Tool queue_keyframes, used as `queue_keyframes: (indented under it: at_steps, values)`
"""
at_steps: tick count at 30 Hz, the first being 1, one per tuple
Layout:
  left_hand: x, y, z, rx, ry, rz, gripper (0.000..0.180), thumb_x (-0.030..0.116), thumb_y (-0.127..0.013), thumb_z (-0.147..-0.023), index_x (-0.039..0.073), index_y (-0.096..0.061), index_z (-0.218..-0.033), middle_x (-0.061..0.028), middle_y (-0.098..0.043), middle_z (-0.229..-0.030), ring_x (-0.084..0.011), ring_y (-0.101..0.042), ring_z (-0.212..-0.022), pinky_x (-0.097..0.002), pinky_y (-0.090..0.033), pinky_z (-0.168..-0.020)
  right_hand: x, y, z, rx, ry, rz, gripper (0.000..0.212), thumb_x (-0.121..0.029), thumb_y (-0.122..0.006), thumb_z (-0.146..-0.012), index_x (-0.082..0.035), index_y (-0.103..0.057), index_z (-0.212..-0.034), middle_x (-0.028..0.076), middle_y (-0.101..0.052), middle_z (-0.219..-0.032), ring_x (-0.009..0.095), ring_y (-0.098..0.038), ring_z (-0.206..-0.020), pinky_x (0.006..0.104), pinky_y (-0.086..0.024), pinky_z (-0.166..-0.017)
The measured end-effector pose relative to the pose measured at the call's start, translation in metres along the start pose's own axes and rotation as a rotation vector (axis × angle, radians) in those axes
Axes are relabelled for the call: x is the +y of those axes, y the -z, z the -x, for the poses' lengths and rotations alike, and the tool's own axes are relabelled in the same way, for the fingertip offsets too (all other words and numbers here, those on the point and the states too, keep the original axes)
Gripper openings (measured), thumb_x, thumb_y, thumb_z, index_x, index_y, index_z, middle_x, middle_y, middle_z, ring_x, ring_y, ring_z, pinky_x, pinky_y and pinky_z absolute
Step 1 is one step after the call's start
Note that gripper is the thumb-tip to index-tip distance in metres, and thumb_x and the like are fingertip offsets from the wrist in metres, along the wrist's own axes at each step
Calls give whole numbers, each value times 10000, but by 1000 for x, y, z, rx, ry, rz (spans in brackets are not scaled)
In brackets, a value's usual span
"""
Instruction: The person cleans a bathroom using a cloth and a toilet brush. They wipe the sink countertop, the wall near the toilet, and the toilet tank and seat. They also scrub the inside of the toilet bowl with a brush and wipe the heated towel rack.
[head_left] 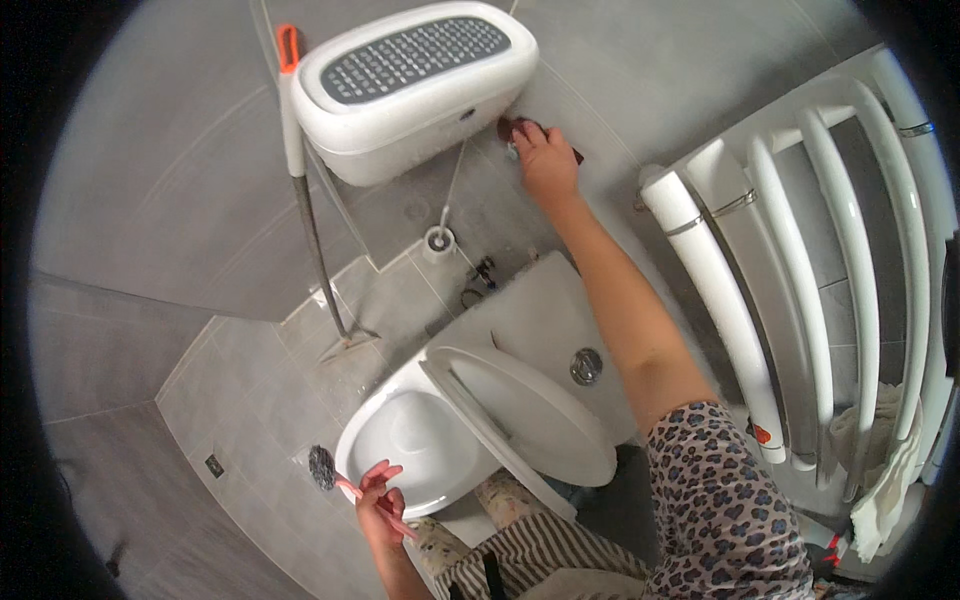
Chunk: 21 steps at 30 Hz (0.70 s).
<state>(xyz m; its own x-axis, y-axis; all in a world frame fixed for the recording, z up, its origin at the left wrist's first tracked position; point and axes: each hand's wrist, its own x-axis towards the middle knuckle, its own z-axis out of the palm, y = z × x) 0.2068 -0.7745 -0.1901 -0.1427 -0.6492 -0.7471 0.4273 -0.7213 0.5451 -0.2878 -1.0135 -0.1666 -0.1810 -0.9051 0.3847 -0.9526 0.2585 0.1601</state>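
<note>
My right hand (548,165) reaches far forward to the grey tiled wall, beside the white oval box. Its fingers are closed on a dark reddish-brown thing (510,130) whose kind I cannot make out. Low at the left, my left hand (380,500) grips a scrub brush by its thin pink handle (348,486), some fingers loosely stretched. The brush's grey, fuzzy head (322,467) points away to the left, over the rim area of the toilet bowl (420,440). The toilet's seat and lid (540,420) stand raised.
A white wall-mounted box (400,140) with a grey patterned top hangs ahead. Beside it leans a long-handled floor tool (305,200) with an orange loop. A small white holder (438,243) stands on the floor. White radiator pipes (730,300) line the right, with a cloth (885,500) hanging.
</note>
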Motion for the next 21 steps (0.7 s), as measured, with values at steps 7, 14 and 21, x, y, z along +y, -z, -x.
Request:
queue_keyframes:
  at_steps: [7,14,21]
  values:
    - [9,-9,-6,-11,-5,-34,364,71,-442,-756,-56,-543,-1081,-189,-635,-940,-94,-370,-354,-202,-291,-316,21,88,81,-833,-339,-99,484,-99,-588,-796,-102,-503,-1272,122,-538,-1246,379,-517,-1059,438,-460,-865]
    - [13,21,1,38,-31,-9,336,48,-445,-758,-59,-540,-1061,-177,-633,-914,-89,-353,-352,-190,-279,-310,7,66,79,148,-15,-263,534,11,-518,-789,-1,-423,-1313,194,-339,-1419,405,-328,-1288,430,-288,-1069]
    - [-12,45,11,126,7,-21,357,69,-443,-744,-57,-550,-1060,-176,-626,-932,-99,-363,-366,-197,-285,-323,20,-20,-32,-42,71,-345,329,-193,-477,-845,-51,-634,-1097,144,-585,-1198,318,-537,-1113,417,-436,-944]
